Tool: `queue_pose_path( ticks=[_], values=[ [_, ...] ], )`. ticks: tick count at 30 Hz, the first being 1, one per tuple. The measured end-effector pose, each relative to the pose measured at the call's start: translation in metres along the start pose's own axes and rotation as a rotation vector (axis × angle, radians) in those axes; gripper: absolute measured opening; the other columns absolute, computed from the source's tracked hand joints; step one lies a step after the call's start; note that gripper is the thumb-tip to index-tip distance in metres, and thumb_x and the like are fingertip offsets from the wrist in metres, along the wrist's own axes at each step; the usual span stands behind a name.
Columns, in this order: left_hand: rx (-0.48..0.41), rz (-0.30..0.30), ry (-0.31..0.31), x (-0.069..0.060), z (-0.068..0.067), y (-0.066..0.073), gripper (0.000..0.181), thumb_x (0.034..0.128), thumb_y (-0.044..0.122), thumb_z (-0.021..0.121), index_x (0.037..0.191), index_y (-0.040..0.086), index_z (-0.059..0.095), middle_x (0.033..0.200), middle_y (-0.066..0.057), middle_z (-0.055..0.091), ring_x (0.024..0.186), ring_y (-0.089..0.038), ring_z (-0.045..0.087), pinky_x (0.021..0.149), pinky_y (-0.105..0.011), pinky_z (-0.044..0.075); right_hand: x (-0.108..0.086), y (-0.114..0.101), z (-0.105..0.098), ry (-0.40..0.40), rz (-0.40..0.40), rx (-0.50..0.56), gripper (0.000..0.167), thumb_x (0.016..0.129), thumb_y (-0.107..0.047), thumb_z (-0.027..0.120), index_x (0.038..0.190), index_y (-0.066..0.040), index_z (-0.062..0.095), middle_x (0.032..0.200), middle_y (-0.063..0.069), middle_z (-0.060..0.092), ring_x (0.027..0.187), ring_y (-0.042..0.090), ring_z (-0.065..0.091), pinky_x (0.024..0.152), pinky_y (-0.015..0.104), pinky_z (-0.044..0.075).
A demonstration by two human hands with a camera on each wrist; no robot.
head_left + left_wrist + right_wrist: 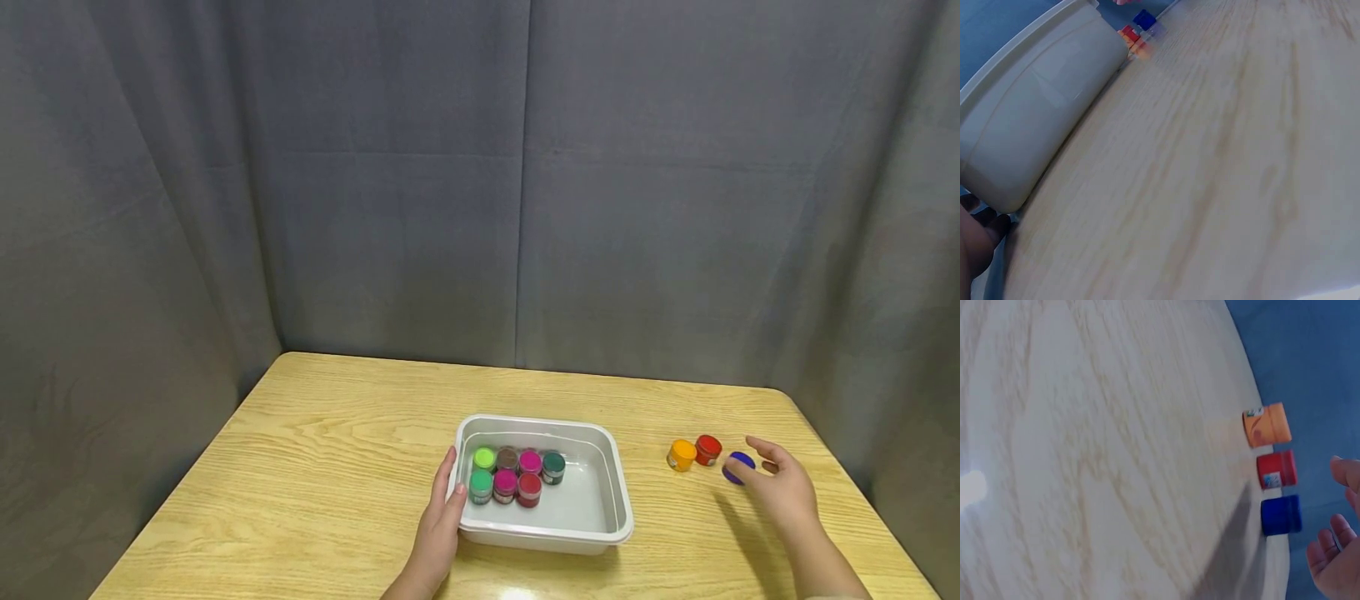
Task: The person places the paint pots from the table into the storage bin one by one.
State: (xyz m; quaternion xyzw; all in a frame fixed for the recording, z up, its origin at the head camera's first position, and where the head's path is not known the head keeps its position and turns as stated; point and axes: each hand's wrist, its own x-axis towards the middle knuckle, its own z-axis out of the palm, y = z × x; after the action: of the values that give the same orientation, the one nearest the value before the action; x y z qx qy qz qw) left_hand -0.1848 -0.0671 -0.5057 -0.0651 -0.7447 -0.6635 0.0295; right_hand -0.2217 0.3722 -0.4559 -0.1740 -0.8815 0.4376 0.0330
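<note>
My left hand (438, 533) rests against the left side of a white plastic tub (618, 521), its fingers along the wall and the thumb at the rim. In the left wrist view, dark fingertips (999, 226) show by the tub's lower corner. My right hand (783, 492) is over a blue-lidded jar (740, 467) at the right, thumb and fingers spread. The right wrist view shows a gap between that hand and the blue jar (1280, 515). Beside the blue jar stand a red jar (708, 450) and an orange jar (681, 456).
Inside the tub's left part stand several small jars in two rows, among them a light green jar (484, 458), a brown jar (507, 458) and a dark green jar (553, 467). The wooden table (337, 450) ends at a grey curtain (390, 250).
</note>
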Motion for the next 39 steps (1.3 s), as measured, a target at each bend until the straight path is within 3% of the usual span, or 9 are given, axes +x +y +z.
queue_pose_path(
  ticks=[18,39],
  values=[
    [-0.004,-0.006,0.007,0.001,0.000,0.001,0.052,0.1069,0.027,0.034,0.157,0.024,0.020,0.165,-0.012,0.017,0.150,-0.044,0.012,0.113,-0.075,0.010,0.016,0.019,0.006,-0.012,0.076,0.056,0.080,0.097,-0.039,0.057,0.154,0.001,0.019,0.154,0.034,0.022,0.141,0.053,0.023,0.112,0.060,0.033],
    [0.000,-0.012,0.012,0.001,0.000,0.000,0.052,0.1066,0.025,0.034,0.157,0.024,0.021,0.164,-0.012,0.019,0.150,-0.044,0.013,0.113,-0.075,0.011,0.023,0.031,0.015,0.035,0.119,0.048,0.078,0.097,-0.042,0.056,0.151,0.005,0.024,0.148,0.036,0.032,0.134,0.050,0.036,0.107,0.056,0.040]
  ],
)
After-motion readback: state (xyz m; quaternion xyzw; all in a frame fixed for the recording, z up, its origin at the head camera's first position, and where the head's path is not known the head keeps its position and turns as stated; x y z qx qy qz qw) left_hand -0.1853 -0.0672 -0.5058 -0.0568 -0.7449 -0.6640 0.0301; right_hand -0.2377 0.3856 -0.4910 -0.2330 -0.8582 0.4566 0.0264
